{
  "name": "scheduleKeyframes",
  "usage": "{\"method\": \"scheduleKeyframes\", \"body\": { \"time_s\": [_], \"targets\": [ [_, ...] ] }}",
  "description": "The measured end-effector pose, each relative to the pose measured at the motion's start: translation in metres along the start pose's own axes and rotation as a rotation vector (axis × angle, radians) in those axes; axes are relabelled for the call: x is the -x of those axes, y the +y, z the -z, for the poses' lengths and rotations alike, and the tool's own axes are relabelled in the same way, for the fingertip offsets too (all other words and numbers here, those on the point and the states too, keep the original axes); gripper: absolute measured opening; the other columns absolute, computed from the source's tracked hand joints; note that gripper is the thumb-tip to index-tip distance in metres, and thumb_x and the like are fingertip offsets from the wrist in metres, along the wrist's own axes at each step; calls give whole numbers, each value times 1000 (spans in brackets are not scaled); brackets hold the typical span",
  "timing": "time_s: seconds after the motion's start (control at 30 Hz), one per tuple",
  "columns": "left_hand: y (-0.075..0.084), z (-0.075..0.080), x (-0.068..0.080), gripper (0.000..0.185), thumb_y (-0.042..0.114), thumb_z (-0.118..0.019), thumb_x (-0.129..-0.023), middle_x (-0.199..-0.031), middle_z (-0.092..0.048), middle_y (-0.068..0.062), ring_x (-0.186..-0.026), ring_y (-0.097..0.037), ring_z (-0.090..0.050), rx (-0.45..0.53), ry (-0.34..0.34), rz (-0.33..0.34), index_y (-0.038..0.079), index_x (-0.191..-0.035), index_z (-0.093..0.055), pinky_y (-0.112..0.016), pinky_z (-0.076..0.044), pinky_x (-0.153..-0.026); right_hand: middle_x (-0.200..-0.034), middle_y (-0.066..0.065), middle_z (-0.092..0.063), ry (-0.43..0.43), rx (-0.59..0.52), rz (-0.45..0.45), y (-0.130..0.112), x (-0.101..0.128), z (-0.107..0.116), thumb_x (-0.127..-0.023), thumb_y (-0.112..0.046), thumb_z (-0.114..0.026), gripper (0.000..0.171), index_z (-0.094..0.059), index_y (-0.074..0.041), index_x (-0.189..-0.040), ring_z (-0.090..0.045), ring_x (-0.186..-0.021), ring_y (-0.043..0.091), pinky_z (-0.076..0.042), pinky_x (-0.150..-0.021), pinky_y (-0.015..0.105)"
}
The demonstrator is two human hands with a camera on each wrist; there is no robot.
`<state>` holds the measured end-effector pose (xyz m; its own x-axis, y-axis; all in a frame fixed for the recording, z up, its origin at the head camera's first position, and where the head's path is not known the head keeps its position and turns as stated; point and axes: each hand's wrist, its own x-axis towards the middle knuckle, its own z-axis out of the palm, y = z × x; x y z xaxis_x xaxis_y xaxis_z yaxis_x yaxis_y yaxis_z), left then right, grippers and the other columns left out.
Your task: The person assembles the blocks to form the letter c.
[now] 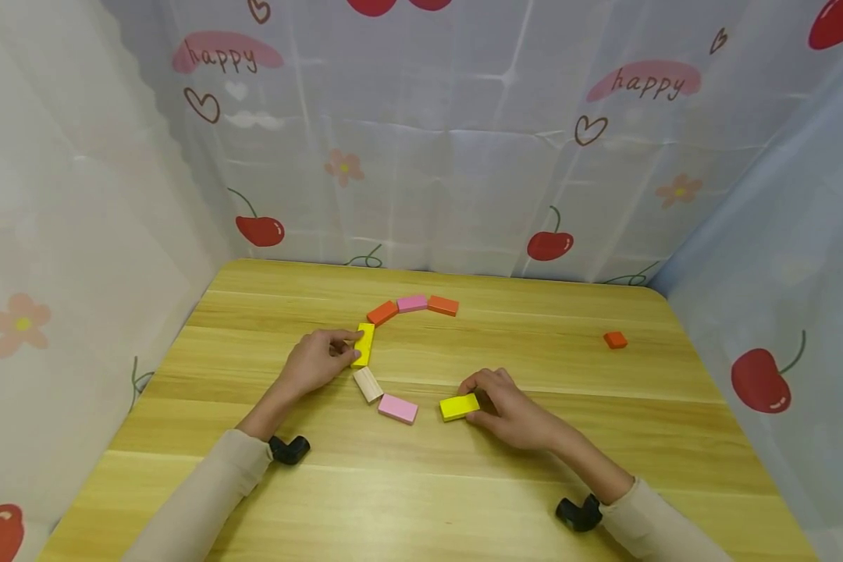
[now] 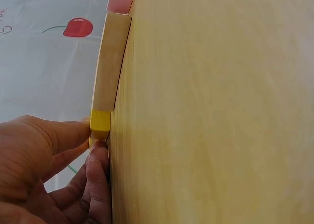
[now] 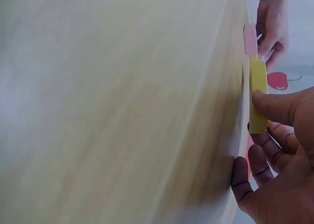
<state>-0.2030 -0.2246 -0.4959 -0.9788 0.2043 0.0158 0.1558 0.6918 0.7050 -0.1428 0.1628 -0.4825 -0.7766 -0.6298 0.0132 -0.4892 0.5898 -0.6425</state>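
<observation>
Flat coloured blocks lie in an arc on the wooden table (image 1: 604, 421). My left hand (image 1: 318, 361) pinches the near end of a yellow block (image 1: 364, 344); the left wrist view shows the thumb and fingers on that yellow block (image 2: 99, 124), with a plain wood block (image 2: 111, 62) just beyond. My right hand (image 1: 509, 406) pinches another yellow block (image 1: 460, 406) between thumb and fingers, also clear in the right wrist view as the yellow block (image 3: 258, 94). Between them lie the plain wood block (image 1: 368, 384) and a pink block (image 1: 397, 408). Farther back sit an orange block (image 1: 382, 313), a pink block (image 1: 412, 303) and an orange block (image 1: 442, 305).
A lone small orange block (image 1: 614, 339) lies far right on the table. Cherry-print curtains (image 1: 464, 140) close in the back and both sides. Black wrist camera mounts (image 1: 289, 449) sit at each sleeve.
</observation>
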Motion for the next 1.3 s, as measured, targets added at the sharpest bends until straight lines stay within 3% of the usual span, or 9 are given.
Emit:
{"method": "scheduleKeyframes", "body": {
  "time_s": [1.3],
  "targets": [
    [-1, -1, -1, 39, 27, -77, -101, -96, -78, -2, -77, -16, -62, 17, 4, -8, 18, -139, -75, -27, -40, -58, -127, -2, -66, -47, 4, 1, -16, -19, -15, -102, -20, -75, 26, -65, -16, -126, -43, -109, 16, -38, -94, 32]
  ]
}}
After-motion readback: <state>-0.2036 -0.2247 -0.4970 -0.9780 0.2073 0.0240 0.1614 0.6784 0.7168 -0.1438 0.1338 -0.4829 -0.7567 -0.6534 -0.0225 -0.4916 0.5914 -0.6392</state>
